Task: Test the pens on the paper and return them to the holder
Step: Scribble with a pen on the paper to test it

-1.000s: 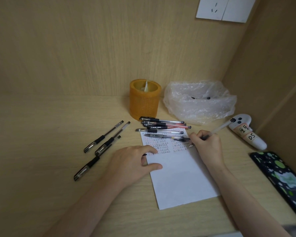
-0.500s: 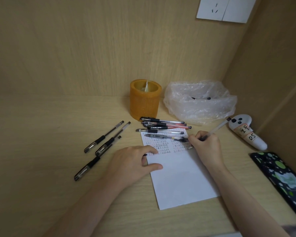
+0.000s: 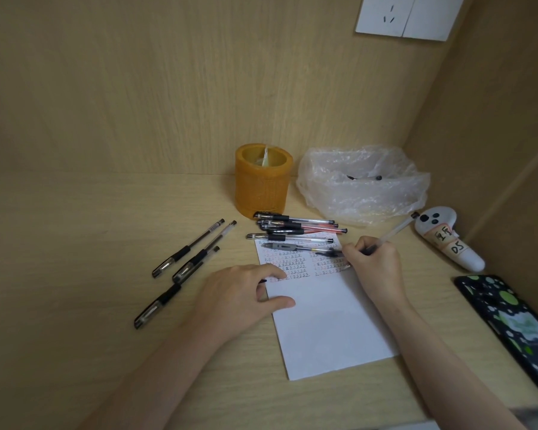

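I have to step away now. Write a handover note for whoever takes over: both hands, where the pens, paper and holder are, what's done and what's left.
Right hand: grip closed on a clear pen, tip at the paper, writing test marks.
Left hand: flat, pinning the paper's left edge; no pen in it.
Orange holder stands behind the paper, no pens visible in it.
Pen pile lies across the paper's top edge; three black pens lie left of the paper.
Done: rows of test marks on the paper's upper part.
Left: finish testing, return every pen to the holder.
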Demonstrator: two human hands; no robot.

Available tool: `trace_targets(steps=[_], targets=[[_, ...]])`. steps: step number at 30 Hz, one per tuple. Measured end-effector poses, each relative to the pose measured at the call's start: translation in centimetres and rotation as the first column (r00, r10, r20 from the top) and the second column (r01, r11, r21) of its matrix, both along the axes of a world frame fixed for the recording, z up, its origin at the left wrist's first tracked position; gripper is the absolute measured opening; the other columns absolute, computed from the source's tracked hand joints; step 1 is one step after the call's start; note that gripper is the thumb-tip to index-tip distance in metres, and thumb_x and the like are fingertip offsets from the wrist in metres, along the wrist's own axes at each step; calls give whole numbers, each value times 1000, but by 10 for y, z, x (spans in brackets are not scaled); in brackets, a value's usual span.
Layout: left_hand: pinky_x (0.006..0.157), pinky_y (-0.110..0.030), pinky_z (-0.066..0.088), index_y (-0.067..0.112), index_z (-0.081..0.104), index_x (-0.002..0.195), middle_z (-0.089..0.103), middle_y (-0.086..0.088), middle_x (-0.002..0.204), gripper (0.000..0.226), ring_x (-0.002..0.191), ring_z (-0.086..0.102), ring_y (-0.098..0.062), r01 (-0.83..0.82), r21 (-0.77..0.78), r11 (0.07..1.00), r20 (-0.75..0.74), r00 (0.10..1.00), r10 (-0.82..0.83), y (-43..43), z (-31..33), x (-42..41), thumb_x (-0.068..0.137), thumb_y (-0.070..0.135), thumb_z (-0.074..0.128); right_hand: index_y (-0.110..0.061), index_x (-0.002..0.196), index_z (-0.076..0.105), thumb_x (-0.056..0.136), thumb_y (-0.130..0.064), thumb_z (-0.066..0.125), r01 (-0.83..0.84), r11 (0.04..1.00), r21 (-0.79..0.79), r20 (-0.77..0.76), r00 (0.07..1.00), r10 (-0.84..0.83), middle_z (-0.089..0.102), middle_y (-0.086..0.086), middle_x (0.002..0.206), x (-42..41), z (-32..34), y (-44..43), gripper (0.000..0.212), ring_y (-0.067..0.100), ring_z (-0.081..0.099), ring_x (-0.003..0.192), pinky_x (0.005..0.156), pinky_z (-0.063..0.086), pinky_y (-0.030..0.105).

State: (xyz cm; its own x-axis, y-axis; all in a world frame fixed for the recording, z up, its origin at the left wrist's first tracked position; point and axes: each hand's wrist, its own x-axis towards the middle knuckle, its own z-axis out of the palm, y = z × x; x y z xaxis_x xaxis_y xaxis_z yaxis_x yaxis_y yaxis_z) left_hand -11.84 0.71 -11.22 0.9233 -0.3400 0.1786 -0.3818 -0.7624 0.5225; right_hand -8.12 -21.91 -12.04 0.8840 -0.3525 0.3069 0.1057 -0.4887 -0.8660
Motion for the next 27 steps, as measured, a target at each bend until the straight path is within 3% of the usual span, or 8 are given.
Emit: trace_targets(steps=[9, 13, 15, 17, 19, 21, 24, 27], targets=[[55, -16, 38, 43, 59, 107, 45, 13, 56, 43, 57, 48, -2, 9, 1, 1000, -7, 1000, -9, 0, -1, 0, 70, 65, 60, -7, 48, 42, 79, 0, 61, -6, 999, 42, -12, 1000, 7, 30, -8, 37, 1, -1, -1, 37, 7, 27, 40, 42, 21, 19], [57, -17, 38, 42, 56, 111, 44, 11, 59, 34, 58, 47, -4, 2, -130, 991, 9, 1000, 0, 1, 1, -1, 79, 53, 59, 2, 57, 52, 92, -21, 59, -99, 926, 365, 80, 994, 75, 35, -6, 38, 1, 7, -4, 42, 8, 28, 40, 43, 23, 21], [59, -15, 34, 41, 46, 121, 45, 12, 68, 32, 64, 45, -2, 14, -241, 970, -2, 1000, -15, 1, 3, -2, 91, 33, 50, 2, 64, 59, 98, -29, 44, -195, 831, 522, 89, 981, 174, 37, 2, 42, 2, 10, -4, 49, 13, 28, 40, 42, 20, 25], [69, -17, 36, 36, 36, 130, 47, 11, 82, 41, 76, 47, -4, 68, -331, 941, -17, 997, -78, -1, 4, -4, 96, 15, 38, -6, 66, 62, 99, -25, 38, -280, 708, 648, 93, 952, 291, 39, 6, 50, 4, 12, -3, 45, 13, 31, 42, 42, 20, 24], [84, -22, 39, 33, 28, 137, 48, 11, 90, 46, 89, 49, -8, 105, -352, 930, -17, 993, -118, -2, 2, -2, 98, 9, 32, -8, 70, 57, 96, -15, 45, -359, 629, 690, 134, 917, 377, 44, 7, 52, 3, 14, 0, 29, 12, 38, 42, 39, 27, 20], [90, -24, 41, 39, 17, 140, 51, 12, 93, 54, 92, 52, -6, 108, -381, 918, -69, 987, -144, -4, 2, -1, 98, 9, 34, -10, 70, 50, 87, -20, 61, -446, 618, 648, 175, 876, 449, 52, 6, 51, 0, 16, 2, 23, 13, 43, 42, 38, 30, 18], [80, -22, 47, 46, 10, 142, 59, 13, 88, 70, 83, 60, -5, 93, -482, 871, -125, 977, -173, -5, 6, -2, 94, 10, 48, -20, 58, 53, 60, -41, 85, -525, 622, 582, 173, 827, 536, 47, 1, 46, -4, 17, 1, 38, 10, 38, 39, 38, 24, 17], [71, -20, 50, 45, 23, 138, 65, 16, 89, 69, 77, 64, -2, 49, -498, 866, -169, 974, -152, -5, 10, -5, 88, 16, 60, -20, 57, 59, 50, -46, 90, -562, 548, 619, 179, 781, 598, 42, -2, 48, -4, 18, -2, 41, 9, 38, 41, 39, 27, 15]])
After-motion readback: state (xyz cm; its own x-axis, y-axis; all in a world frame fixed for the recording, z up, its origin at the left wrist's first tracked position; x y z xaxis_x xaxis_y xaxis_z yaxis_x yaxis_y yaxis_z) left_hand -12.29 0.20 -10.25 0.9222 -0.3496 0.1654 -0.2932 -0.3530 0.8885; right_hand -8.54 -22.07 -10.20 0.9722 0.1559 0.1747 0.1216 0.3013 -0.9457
